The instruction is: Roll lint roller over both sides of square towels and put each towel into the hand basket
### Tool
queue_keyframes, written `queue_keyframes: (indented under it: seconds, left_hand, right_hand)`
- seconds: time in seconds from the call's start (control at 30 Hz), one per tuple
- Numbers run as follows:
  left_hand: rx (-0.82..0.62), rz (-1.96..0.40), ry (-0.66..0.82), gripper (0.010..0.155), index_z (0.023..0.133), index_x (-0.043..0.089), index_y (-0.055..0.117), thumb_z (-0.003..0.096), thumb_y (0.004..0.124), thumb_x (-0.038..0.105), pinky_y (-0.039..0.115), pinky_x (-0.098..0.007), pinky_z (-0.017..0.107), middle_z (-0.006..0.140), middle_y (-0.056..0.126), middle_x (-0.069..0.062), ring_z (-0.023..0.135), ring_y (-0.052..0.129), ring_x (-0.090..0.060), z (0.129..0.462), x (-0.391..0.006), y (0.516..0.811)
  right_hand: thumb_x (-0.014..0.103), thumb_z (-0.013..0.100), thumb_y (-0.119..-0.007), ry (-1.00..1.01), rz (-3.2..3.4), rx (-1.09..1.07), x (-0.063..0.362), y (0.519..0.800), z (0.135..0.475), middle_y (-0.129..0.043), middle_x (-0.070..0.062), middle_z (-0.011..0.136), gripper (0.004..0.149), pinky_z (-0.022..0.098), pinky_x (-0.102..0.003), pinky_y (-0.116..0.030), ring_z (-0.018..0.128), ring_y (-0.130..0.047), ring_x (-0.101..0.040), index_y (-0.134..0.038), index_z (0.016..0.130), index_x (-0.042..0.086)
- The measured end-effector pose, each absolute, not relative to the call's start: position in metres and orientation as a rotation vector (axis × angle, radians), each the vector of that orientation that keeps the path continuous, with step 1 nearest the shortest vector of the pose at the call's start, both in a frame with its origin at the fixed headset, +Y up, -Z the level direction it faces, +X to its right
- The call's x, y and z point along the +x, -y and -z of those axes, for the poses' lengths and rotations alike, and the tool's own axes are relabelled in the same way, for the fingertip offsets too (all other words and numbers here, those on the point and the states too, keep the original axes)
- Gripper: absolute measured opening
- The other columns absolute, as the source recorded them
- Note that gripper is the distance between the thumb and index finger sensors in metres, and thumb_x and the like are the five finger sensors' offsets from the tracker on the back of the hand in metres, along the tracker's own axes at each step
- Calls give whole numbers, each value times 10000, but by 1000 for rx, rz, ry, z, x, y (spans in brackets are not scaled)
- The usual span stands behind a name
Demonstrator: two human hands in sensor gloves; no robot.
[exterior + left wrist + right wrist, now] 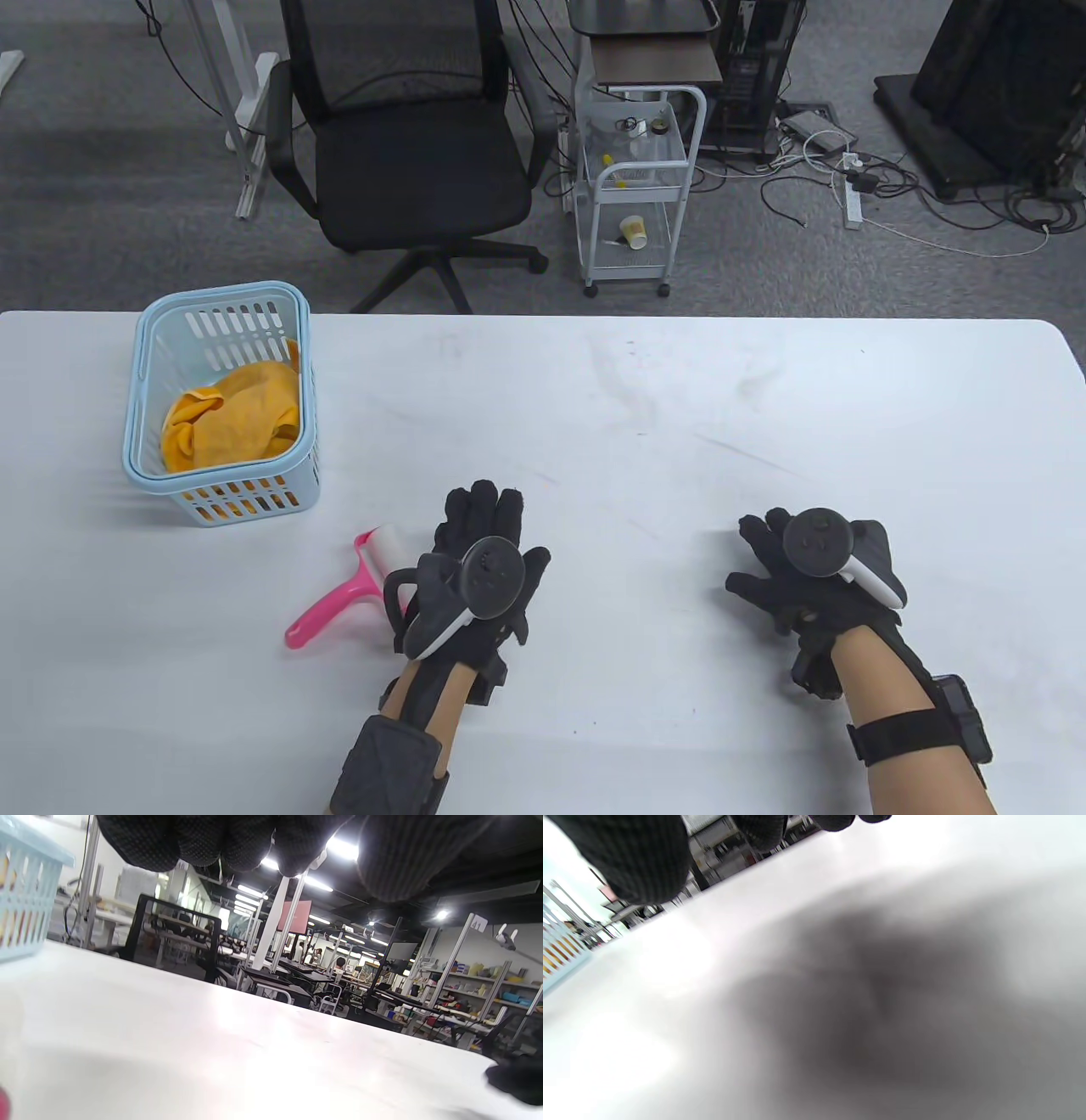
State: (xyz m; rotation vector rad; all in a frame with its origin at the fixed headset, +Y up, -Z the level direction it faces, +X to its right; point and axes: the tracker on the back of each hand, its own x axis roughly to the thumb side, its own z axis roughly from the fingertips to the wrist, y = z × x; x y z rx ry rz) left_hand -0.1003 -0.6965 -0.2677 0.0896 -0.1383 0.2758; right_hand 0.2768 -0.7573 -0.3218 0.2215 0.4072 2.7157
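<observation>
Table view: I see the basket [222, 399] at the table's [679, 407] far left, orange towels [233, 416] bunched inside it. The pink roller [344, 586] lies flat on the table just left of my left hand [484, 577], white head pointing at the basket; can't tell if the hand touches it. Left hand is palm down, fingers straight, gripping nothing. Right hand [806, 577] is well apart to the right, palm down, fingers loosely bent, nothing in it.

Left wrist view: fingers [199, 840] hang relaxed above bare table, nothing between them. Basket [25, 899] corner at left edge, right glove at lower right.

Right wrist view: blurred. Fingertips [632, 861] over the table, holding nothing; basket [560, 946] slats at far left.
</observation>
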Motion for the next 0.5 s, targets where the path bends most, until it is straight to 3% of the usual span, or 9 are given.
queue_keyframes:
  seconds: [0.17,0.23,0.37,0.5]
  left_hand:
    - [120,-201,169,691,1085,235,558,499,757,543,570,-634,723,1196,457,-161,1079,498,-516,264,-91,697]
    - [136,-172,189,692,1084,234,560,498,757,544,564,-637,723,1196,459,-161,1079,497,-516,261,-86,697]
    - [159,-119,219,691,1084,237,558,496,752,544,557,-639,725,1197,459,-153,1082,495,-511,255,-76,698]
    - [185,-73,232,669,1083,240,558,506,735,528,533,-629,732,1201,448,-144,1091,471,-492,252,-71,700]
  right_hand:
    - [579,508,-744,-166,-2761,259,251,696,300,-287,-224,1151,815,671,-723,-409,1036,-282,-527,-418,1140,181]
    - [571,519,-734,-66,-2760,271,242,684,288,-296,-218,1155,792,671,-721,-413,1038,-287,-524,-441,1140,177]
    - [548,534,-722,103,-2785,228,231,686,270,-326,-216,1154,749,669,-717,-424,1038,-301,-520,-488,1132,161]
    - [505,549,-668,269,-2869,168,223,714,263,-363,-193,1142,685,662,-701,-437,1035,-294,-489,-545,1104,123]
